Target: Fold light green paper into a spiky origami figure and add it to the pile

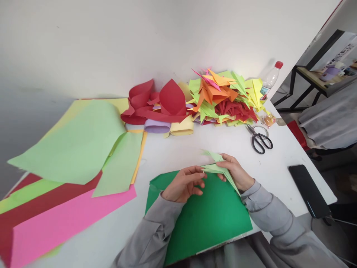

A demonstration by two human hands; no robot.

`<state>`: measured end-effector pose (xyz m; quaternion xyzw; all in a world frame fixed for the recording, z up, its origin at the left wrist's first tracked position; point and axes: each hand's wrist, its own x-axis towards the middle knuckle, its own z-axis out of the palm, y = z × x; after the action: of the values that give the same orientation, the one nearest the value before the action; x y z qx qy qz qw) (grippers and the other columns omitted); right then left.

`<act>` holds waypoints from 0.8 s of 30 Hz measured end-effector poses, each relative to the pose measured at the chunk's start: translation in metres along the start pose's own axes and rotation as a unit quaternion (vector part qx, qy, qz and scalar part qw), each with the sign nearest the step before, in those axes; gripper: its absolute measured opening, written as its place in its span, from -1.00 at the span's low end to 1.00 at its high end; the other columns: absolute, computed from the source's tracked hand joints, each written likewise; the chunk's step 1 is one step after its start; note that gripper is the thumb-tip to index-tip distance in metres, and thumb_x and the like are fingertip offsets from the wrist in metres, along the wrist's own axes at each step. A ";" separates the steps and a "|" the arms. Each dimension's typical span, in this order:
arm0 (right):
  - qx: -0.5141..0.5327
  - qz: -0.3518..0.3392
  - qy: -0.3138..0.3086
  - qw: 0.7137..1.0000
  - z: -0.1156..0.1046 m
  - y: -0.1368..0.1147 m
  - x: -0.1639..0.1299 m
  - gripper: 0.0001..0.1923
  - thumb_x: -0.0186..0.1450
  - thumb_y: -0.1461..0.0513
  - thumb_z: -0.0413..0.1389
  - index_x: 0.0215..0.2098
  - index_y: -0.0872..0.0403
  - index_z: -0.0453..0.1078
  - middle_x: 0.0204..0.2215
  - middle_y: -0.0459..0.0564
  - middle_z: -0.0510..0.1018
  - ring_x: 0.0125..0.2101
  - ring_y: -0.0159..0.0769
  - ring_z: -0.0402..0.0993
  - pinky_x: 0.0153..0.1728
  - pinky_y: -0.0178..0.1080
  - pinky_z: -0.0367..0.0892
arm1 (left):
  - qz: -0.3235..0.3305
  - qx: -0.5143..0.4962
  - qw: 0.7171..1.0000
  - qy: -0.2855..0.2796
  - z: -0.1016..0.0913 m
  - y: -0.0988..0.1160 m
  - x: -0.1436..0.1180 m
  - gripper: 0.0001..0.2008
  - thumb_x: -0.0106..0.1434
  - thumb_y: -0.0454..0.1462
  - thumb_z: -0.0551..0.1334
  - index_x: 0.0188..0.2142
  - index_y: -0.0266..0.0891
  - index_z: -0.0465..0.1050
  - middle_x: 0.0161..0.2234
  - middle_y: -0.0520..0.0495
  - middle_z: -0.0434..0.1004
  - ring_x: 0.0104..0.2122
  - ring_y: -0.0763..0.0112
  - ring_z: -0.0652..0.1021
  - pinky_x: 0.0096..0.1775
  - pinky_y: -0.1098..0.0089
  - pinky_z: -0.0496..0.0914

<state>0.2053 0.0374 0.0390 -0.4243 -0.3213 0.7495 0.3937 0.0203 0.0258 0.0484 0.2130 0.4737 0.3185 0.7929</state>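
the person's right hand (235, 172) has a folded light green paper (216, 168) pinched between thumb and fingers, closed on its middle part, with narrow points of the paper sticking out toward the left and a long strip running down beside the wrist to the grey cuff. the left hand (188, 183) is partly open, thumb and forefinger close together at the tip of one point, the other fingers loosely curled; whether it grips that tip or only meets it cannot be told. the folded paper is above the far right part of a green sheet (212, 219), which lies at the near side of the white table (178, 150)

to the left, a large light green sheet (83, 137) with a bent edge lies over other coloured sheets, among them a pink sheet (75, 216). near the wall, curled red papers (172, 98) sit above a purple roll (156, 126) and a pale yellow roll (182, 126), side by side. right of these is a heap of folded paper shapes (216, 93), with a clear bottle (270, 80) at its right end. black-handled scissors (255, 134) lie in front of the heap, and a black phone (309, 190) lies to the right of the right hand
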 end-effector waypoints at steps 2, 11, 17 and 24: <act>0.000 -0.002 -0.001 1.000 0.000 0.000 0.000 -0.69 0.07 0.19 0.25 -0.28 0.10 0.28 -0.59 -0.19 0.46 -0.76 -0.54 0.28 -0.82 -0.49 0.14 | -0.005 -0.001 1.000 0.000 -0.001 0.001 0.001 -0.52 -0.35 -0.20 0.56 -0.45 -0.31 0.43 -0.52 0.03 0.52 -0.63 0.51 0.48 -0.71 0.50 0.45; -0.005 -0.001 0.000 1.000 0.000 0.000 0.000 -0.68 0.06 0.18 0.25 -0.28 0.10 0.28 -0.61 -0.20 0.45 -0.77 -0.53 0.26 -0.81 -0.49 0.14 | 0.084 0.087 0.992 0.028 0.000 -0.008 0.004 -0.57 -0.24 -0.12 0.51 -0.49 -0.29 0.38 -0.60 0.09 0.44 -0.62 0.51 0.46 -0.66 0.47 0.48; -0.016 0.008 0.000 1.000 0.000 -0.001 -0.001 -0.68 0.07 0.19 0.23 -0.25 0.10 0.29 -0.62 -0.19 0.45 -0.77 -0.52 0.27 -0.80 -0.47 0.15 | 0.127 0.150 0.980 0.043 0.002 -0.008 0.003 -0.59 -0.21 -0.09 0.47 -0.50 -0.28 0.38 -0.63 0.08 0.43 -0.59 0.45 0.48 -0.62 0.43 0.49; -0.030 0.019 -0.009 0.999 0.000 -0.002 0.000 -0.64 0.05 0.16 0.25 -0.24 0.10 0.29 -0.64 -0.19 0.46 -0.78 -0.52 0.26 -0.82 -0.48 0.13 | 0.118 0.171 0.978 0.029 0.000 -0.005 0.001 -0.61 -0.19 -0.07 0.45 -0.53 -0.29 0.40 -0.62 0.04 0.44 -0.60 0.46 0.48 -0.60 0.44 0.48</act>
<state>0.2064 0.0383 0.0410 -0.4353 -0.3392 0.7506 0.3633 0.0220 0.0231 0.0442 0.3909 0.5153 0.3298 0.6877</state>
